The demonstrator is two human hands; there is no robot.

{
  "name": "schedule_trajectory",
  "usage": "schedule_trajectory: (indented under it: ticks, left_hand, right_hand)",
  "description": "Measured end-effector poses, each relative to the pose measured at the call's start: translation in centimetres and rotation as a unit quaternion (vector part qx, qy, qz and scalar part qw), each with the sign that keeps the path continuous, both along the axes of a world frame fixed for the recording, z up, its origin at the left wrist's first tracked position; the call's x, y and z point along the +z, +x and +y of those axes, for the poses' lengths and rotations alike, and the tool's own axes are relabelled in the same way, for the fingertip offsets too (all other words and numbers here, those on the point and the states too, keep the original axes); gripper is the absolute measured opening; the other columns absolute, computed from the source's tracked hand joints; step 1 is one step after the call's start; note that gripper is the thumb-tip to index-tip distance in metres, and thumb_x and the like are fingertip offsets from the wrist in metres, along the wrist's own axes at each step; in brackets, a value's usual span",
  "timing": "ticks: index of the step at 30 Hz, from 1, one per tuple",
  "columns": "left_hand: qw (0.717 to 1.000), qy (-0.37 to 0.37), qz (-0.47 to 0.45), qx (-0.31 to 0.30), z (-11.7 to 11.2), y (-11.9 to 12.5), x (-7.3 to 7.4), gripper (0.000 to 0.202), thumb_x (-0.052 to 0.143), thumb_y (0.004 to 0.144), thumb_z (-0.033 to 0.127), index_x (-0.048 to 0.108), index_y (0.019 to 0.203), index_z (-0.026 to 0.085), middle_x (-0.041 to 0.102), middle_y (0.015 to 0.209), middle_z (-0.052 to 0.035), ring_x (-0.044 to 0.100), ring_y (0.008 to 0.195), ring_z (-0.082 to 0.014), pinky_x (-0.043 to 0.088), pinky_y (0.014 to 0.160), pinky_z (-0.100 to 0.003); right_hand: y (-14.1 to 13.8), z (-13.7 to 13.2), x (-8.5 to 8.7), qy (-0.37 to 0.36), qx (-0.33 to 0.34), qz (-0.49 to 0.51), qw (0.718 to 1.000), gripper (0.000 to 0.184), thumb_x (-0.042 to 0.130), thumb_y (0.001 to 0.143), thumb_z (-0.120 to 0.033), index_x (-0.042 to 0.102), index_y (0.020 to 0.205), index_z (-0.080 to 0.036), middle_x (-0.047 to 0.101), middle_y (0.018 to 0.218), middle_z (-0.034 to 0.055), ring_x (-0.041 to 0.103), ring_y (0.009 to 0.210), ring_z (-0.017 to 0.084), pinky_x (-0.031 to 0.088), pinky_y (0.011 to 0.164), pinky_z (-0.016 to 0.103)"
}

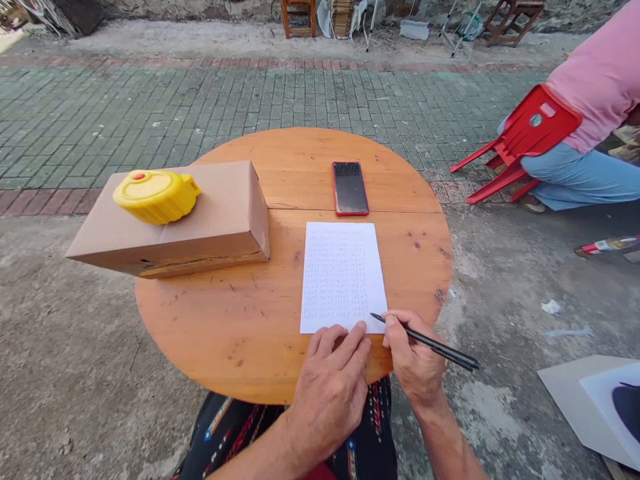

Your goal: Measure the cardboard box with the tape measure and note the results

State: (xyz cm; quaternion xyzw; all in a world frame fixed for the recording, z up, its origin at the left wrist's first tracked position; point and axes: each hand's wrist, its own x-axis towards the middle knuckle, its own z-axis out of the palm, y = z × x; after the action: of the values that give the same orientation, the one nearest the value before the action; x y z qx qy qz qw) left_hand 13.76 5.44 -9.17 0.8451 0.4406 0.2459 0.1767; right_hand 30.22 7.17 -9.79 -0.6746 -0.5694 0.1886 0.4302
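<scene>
A black pen is pinched in my right hand, its tip at the lower right of a white sheet of paper. Rows of small handwritten characters fill most of that sheet. My left hand lies with fingers stretched out over the sheet's bottom edge, pressing it on the round wooden table. Just beyond the sheet's top edge rests a phone with a dark screen and a red case.
On the table's left stands a cardboard box with a yellow plastic tape-measure-shaped object on top. At right, a person in a pink shirt sits on a red plastic chair. A bottle lies on the ground nearby.
</scene>
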Motion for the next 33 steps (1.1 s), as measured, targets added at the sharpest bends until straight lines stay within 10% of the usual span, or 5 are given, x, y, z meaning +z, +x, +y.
schedule_trajectory:
  ticks: [33]
  left_hand:
    - [1.000,0.002,-0.009,0.007,0.08,0.17,-0.09,0.036,0.054,0.087,0.008,0.064,0.122,0.013,0.061,0.139,-0.0065,0.051,0.108,-0.0276,0.049,0.094,-0.048]
  right_hand:
    - [-0.57,0.41,0.58,0.046,0.022,-0.071,0.996,0.019,0.053,0.095,-0.023,0.065,0.081,-0.017,0.067,0.062,-0.0018,0.057,0.048,0.010,0.045,0.050,0.020]
